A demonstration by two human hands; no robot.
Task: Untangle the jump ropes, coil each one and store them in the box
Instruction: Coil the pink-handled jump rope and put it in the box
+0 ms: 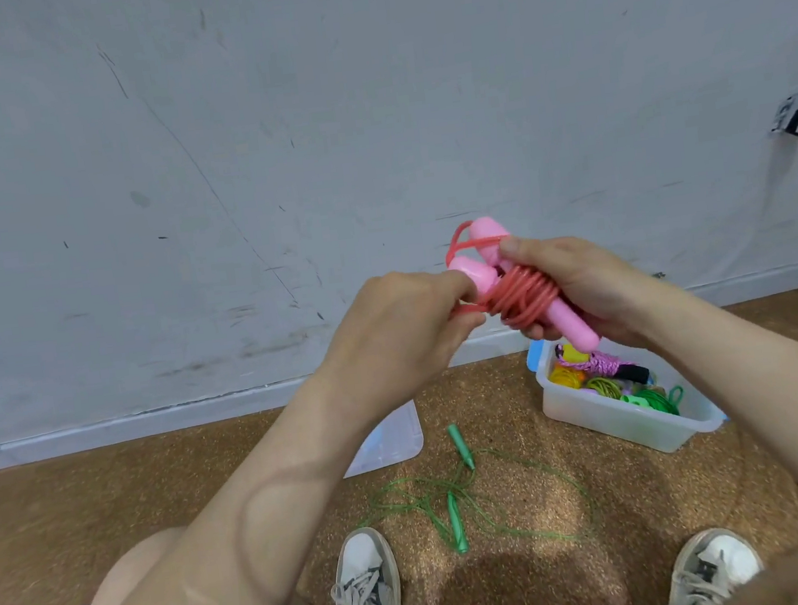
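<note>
Head view: held up in front of the grey wall (266,118), a pink jump rope (525,295), its two fat pink handles side by side and the coral-red cord wound tightly around them in many turns, with one loose loop sticking out past the upper handle ends. Right hand (578,281) wrapped around the bundle from the right, thumb on top, fingers under the lower handle end. Left hand (404,326) pinched shut on the cord at the left edge of the coil.

Below, on the speckled brown floor (112,509): one green jump rope (463,489), still loose, thin cord sprawled in open loops, two slim green handles lying apart. To the right, one clear plastic box (619,421) holding several coiled ropes in yellow, green and purple, number hard to tell. One clear lid (393,444) flat on the floor, partly hidden by the left forearm. Two white sneakers (369,584) at the bottom edge.
</note>
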